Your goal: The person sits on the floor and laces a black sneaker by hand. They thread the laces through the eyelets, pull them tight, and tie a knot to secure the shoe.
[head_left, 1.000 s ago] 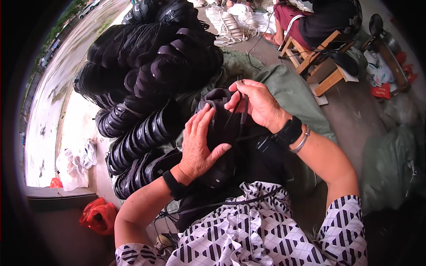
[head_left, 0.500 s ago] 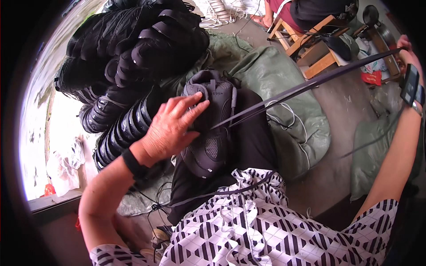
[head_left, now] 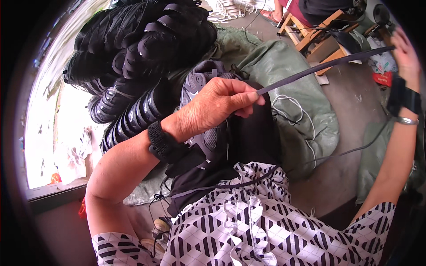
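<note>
Left hand (head_left: 222, 100) pinches 1 dark lace (head_left: 319, 68); right hand (head_left: 405, 51) holds it outstretched.

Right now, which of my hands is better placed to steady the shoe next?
Probably your left hand: it's over the shoe, pinching the dark lace, while your right hand is stretched out far to the right.

Dark lace (head_left: 324, 66) taut in left fingers (head_left: 239, 86)

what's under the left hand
Under the left hand is a dark shoe. Its collar and part of its front show; the hand and wrist cover its middle, which cannot be seen.
</note>
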Demonstrator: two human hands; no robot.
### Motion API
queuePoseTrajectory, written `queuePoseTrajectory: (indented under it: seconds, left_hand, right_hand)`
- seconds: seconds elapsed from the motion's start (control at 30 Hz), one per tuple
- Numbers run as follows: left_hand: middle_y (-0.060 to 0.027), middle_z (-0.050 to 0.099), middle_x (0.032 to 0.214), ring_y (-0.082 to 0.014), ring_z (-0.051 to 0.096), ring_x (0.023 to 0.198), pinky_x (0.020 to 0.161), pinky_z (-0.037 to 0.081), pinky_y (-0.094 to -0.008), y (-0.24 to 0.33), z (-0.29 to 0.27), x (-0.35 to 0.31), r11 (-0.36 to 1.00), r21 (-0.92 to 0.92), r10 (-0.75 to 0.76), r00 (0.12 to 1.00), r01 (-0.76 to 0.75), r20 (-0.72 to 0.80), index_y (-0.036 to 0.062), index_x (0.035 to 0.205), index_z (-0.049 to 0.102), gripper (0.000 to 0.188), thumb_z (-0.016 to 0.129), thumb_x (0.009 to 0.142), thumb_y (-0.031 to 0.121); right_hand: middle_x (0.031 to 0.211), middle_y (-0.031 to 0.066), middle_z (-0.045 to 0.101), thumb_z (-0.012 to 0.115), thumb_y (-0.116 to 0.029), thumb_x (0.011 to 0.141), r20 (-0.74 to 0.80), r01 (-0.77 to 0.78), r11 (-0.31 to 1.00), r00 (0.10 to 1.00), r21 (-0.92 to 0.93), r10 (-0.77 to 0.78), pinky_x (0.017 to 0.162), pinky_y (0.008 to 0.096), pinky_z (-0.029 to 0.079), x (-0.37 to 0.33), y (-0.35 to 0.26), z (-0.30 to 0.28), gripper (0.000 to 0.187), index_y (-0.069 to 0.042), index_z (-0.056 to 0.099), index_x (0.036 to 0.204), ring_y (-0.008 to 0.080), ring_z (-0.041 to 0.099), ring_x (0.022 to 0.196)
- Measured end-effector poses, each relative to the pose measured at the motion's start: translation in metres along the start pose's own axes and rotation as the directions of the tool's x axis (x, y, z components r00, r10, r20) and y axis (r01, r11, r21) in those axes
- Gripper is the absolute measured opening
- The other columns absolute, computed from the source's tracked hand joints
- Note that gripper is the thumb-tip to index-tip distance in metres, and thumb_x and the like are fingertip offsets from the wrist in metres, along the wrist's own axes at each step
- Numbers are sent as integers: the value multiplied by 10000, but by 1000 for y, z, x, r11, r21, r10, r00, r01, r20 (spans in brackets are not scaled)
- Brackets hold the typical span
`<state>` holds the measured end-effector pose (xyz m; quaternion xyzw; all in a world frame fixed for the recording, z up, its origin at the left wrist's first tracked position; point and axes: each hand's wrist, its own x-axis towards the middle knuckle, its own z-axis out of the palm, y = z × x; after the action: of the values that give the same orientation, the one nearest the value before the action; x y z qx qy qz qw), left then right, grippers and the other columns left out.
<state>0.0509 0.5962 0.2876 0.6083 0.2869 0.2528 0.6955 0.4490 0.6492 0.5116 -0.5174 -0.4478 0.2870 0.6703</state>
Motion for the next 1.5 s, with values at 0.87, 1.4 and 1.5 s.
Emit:
queuePoseTrajectory:
  seconds: [0.87,1.4,1.5]
  left_hand:
    - [-34,537,940,-242,555,879,737,512,-355,-25,11,-52,255,925,234,946,-282,224,140,1111,636,442,764,695,211]
    - [-15,582,923,-200,587,846,666,493,-322,-65,23,-102,264,944,476,878,-197,50,124,1067,694,417,763,657,164]
    - [-18,588,922,-201,595,839,670,499,-323,-67,21,-102,301,935,495,869,-190,18,119,1036,703,383,756,657,123]
  right_hand:
    - [616,66,587,551,-309,982,725,-611,639,149,-467,672,313,150,272,-159,169,130,357,9,597,825,9,372,346]
    - [619,-10,502,592,-291,921,711,-545,837,610,54,350,381,251,260,-10,191,178,193,-126,538,837,103,341,408]
    - [637,4,501,568,-245,963,540,-655,722,700,224,467,397,240,245,8,189,163,167,-126,528,854,80,323,413]
